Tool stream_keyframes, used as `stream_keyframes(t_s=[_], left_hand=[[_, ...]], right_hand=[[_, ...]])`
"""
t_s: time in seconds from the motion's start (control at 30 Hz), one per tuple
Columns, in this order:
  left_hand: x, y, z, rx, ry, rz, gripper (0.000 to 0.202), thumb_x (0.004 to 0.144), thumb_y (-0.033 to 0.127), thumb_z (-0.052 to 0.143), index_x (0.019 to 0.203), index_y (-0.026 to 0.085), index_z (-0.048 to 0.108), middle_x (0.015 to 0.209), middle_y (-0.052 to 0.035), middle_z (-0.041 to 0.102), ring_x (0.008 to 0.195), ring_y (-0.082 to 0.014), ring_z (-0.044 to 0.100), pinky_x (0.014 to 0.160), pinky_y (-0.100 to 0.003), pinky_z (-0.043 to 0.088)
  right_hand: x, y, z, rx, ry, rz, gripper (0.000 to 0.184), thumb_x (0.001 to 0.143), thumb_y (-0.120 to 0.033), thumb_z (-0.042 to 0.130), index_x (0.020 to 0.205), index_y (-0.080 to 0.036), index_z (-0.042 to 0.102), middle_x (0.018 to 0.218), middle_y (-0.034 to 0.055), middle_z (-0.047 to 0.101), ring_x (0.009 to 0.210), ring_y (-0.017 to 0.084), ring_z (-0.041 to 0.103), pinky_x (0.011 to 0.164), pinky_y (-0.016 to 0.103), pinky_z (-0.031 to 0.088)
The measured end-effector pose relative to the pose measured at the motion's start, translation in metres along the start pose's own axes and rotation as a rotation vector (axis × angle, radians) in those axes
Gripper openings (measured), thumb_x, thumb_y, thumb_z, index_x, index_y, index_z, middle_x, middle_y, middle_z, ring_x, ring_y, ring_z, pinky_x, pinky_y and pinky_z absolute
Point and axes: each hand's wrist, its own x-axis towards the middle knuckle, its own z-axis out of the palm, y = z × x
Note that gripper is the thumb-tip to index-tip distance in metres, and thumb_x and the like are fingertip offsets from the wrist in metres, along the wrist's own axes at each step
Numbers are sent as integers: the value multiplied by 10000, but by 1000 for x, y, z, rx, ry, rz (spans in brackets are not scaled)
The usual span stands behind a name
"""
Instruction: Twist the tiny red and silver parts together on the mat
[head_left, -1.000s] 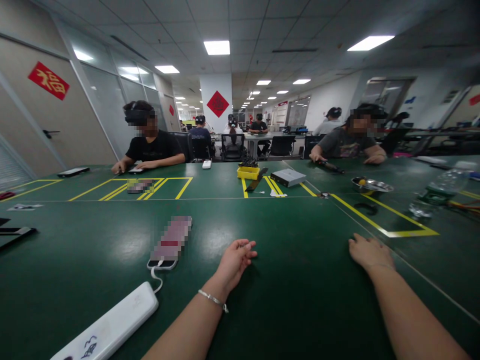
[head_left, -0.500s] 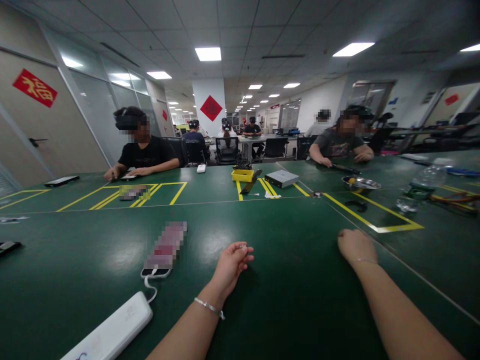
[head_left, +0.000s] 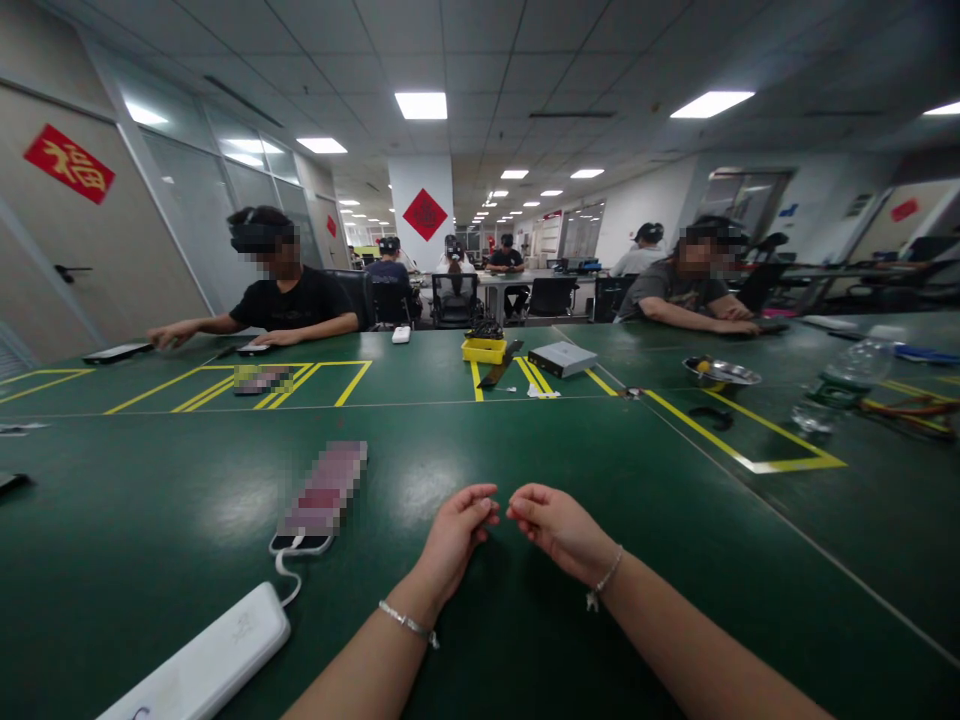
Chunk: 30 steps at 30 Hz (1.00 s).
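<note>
Above the green table, my left hand is closed in a pinch, with a tiny pale thing just showing at the fingertips, too small to name. My right hand faces it a short gap away, its thumb and fingers also pinched together. Whatever the right fingers hold, if anything, is hidden. Left of my hands lies a phone, its screen blurred out, joined by a white cable to a white power bank near the table's front edge.
Two people sit across the table. Farther back on it are a yellow box with dark cables, a grey box, a metal bowl and a plastic bottle. Yellow tape marks the surface.
My right hand has swung left from the far right to beside my left hand, which stays nearly in place. The person at left has stretched an arm toward a dark flat device.
</note>
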Motion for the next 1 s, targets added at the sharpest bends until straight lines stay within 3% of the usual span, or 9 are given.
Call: stream_keyframes(t_s=[0.23,0.63,1.0], left_hand=[[0,-1,0,84,2,57,188,618,193,665,773,143,571,726,-18,595,620,-85,520,531,-178,354],[-1,-2,-2,159,-13,83,237,679,310,627,840,136,613,675,-8,590,569,-80,498,509,-184,345],[-6,3,5,203,8,132,172,619,156,647,789,152,624,729,-20,636,654,-115,549,597,-211,394]], right_hand=[[5,2,-17,151,3,48,280,544,-137,712,811,-135,630,862,55,638,691,78,563,705,225,446],[2,6,-8,114,-90,12,240,614,-232,694,818,-139,606,767,10,591,660,67,528,671,226,421],[0,3,-4,88,-39,-10,253,605,-264,685,798,-142,575,758,13,572,678,88,526,700,264,403]])
